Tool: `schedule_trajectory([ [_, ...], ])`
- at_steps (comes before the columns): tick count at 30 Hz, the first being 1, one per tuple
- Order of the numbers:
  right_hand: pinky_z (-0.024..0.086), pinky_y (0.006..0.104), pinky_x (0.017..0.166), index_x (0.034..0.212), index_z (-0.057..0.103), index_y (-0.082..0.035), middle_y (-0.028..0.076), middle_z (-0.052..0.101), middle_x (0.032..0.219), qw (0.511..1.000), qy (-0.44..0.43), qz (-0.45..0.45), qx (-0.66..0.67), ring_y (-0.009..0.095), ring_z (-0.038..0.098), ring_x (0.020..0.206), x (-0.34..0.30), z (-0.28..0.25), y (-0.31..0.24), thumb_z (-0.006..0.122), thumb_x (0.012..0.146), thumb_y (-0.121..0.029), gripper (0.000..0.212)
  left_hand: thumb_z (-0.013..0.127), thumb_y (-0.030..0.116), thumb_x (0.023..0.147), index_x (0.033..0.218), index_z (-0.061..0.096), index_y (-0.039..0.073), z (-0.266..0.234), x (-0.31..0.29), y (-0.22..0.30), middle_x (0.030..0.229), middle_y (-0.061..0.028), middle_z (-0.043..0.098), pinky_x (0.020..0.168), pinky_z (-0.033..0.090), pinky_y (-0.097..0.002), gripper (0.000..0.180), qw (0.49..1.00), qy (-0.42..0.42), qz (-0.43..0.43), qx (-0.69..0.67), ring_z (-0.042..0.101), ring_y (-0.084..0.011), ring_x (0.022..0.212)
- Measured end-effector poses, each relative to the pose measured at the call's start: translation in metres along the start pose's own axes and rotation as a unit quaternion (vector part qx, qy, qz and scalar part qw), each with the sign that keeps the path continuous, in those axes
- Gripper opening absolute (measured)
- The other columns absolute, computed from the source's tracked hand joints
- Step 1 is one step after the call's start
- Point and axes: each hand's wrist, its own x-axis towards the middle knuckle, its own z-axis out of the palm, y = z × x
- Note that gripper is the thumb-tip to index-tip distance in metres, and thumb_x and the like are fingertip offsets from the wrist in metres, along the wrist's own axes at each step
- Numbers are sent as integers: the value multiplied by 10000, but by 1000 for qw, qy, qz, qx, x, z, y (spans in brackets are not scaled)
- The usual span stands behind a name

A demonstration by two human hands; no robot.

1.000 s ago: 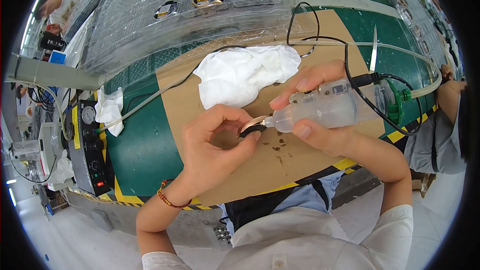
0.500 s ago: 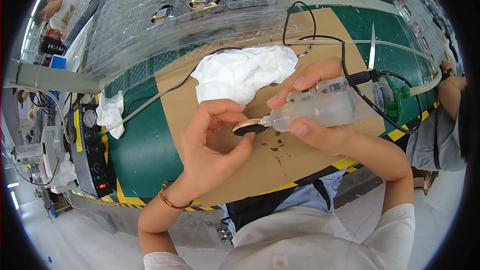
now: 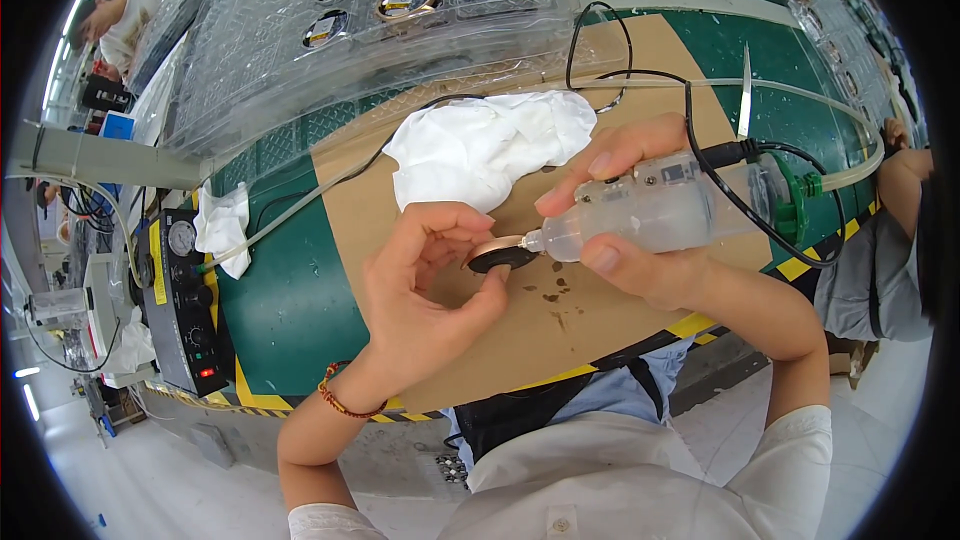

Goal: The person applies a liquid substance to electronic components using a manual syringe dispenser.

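Note:
Between the thumb and fingers of my left hand [image 3: 425, 290] is a small round watch case [image 3: 502, 254], dark on its flat face with a rose-gold rim. It is held tilted above the brown cardboard. My right hand [image 3: 640, 230] wraps round a clear dispensing syringe [image 3: 650, 208] with whitish contents and a green cap [image 3: 795, 202]. The syringe lies nearly level, its narrow tip at the right edge of the watch case. A black cable and a pale air hose run from its rear end.
A crumpled white cloth [image 3: 485, 145] lies on the cardboard [image 3: 580, 330], which has dark spots. Clear trays [image 3: 270, 50] with round watch parts stand at the back. A pointed blade [image 3: 745, 95] lies at right. The dispenser controller [image 3: 180, 305] stands left; other people sit on both sides.
Almost nothing differs. The watch case and my left hand have shifted very slightly, while the syringe tip stays at the rim.

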Motion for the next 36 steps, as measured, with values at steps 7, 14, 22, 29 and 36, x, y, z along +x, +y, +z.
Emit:
schedule_trajectory([
  [7, 476, 309, 712, 1024, 354, -92, 153, 583, 896, 1000, -10, -4, -14, 198, 587, 849, 2, -2, -1, 651, 760, -186, 408, 626, -101, 677, 991, 479, -16, 0, 1, 3, 917, -66, 567, 776, 469, -242, 357, 1000, 3, -9, 1, 595, -122, 854],
  [14, 474, 309, 716, 1023, 353, -93, 156, 580, 898, 1000, -9, -5, -19, 208, 592, 850, 2, -3, -1, 651, 760, -183, 407, 627, -100, 677, 995, 466, -14, -1, 0, 2, 928, -70, 563, 780, 473, -245, 366, 1000, -2, -13, 3, 602, -131, 869],
  [22, 474, 312, 710, 1021, 348, -90, 157, 572, 901, 999, -10, -14, -34, 215, 596, 851, 2, -4, 0, 653, 757, -180, 413, 608, -106, 685, 991, 555, -35, -2, 2, -1, 949, -84, 568, 773, 492, -245, 319, 1000, -21, 5, 18, 604, -140, 868],
  [29, 471, 306, 708, 1014, 353, -88, 158, 579, 888, 1000, -2, -6, -2, 205, 590, 831, 1, -2, 1, 656, 754, -185, 411, 612, -104, 671, 963, 586, -39, -1, 2, -2, 928, -94, 583, 771, 507, -250, 300, 998, -5, 44, 55, 609, -147, 843],
  [36, 472, 300, 693, 1003, 360, -84, 153, 574, 866, 1000, -18, -20, -14, 199, 588, 807, 0, 1, 3, 665, 754, -220, 416, 629, -80, 666, 985, 578, -39, -1, 2, -1, 933, -99, 607, 768, 509, -252, 326, 996, 17, 49, 67, 622, -148, 836],
])
